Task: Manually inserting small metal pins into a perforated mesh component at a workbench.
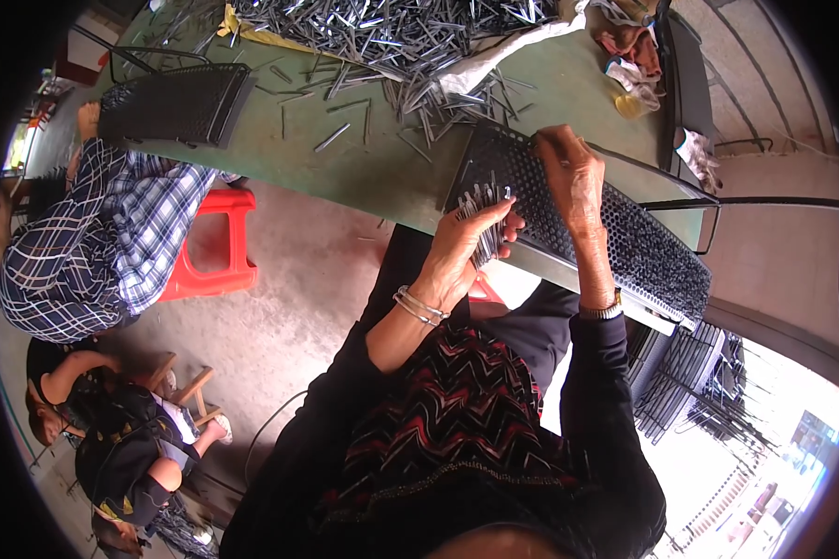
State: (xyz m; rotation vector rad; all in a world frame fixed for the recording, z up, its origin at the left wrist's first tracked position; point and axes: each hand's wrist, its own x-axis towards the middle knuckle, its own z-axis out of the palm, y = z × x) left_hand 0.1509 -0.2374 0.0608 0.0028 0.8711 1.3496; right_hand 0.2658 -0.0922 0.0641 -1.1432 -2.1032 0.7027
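Observation:
My left hand (pixel 449 250) is closed round a bundle of slim dark sticks (pixel 487 207), their shiny ends pointing up past my thumb. The bundle is over the near left end of a long black perforated rack (pixel 524 177) that slants across the table's near edge. My right hand (pixel 574 177) is at the rack's far edge, fingers bent down and pinched together at the holes. What the fingertips hold, if anything, is hidden. The rack's right part is densely filled with small upright pieces (pixel 667 253); several rows at its left show bare holes.
A large heap of loose sticks (pixel 391 33) lies on sheeting at the far side of the green table (pixel 280 130), with strays nearer. Another black rack (pixel 172 104) stands left by a person in checked cloth (pixel 149 224). A red stool (pixel 219 242), seated people and cloths (pixel 629 56) surround it.

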